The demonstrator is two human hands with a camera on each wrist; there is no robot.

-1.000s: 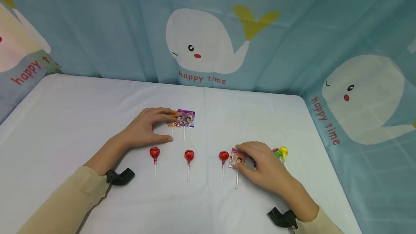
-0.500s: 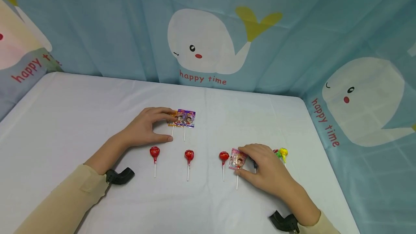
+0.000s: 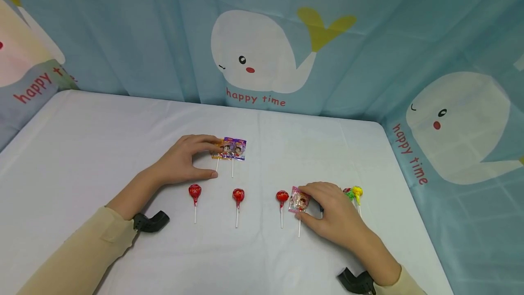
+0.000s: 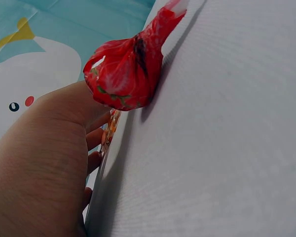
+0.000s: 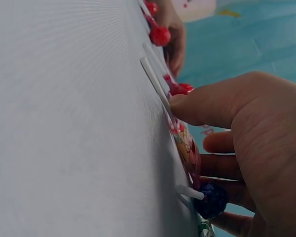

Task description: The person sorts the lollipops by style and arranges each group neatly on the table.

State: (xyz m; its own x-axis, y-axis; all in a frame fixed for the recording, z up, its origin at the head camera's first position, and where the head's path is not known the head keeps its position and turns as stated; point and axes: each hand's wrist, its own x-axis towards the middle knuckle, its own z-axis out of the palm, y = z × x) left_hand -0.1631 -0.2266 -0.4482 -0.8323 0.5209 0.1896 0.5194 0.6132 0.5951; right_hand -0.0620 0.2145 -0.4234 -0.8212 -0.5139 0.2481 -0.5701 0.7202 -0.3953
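My left hand (image 3: 186,160) rests at an orange-wrapped lollipop (image 3: 215,155), fingertips over its flat wrapper and thumb beside its stick. A purple-wrapped lollipop (image 3: 239,150) overlaps it on the right. My right hand (image 3: 337,215) holds a pink-wrapped lollipop (image 3: 298,200) on the table, fingertips at the wrapper's top and thumb by the stick. Beneath that palm is a dark blue round lollipop (image 5: 212,200), mostly hidden from the head view. Red round lollipops lie between the hands: one left (image 3: 194,192), one in the middle (image 3: 238,195), and one (image 3: 282,196) beside the pink wrapper.
Right of my right hand lie a yellow lollipop (image 3: 357,192) and a red-green lollipop (image 3: 349,193), partly covered. A white cloth covers the table (image 3: 196,258). Behind it hangs a blue whale-print curtain (image 3: 163,35).
My right hand and the pink-wrapped lollipop have shifted only slightly, the hand a little toward me. The left hand and the red lollipops have stayed in place.
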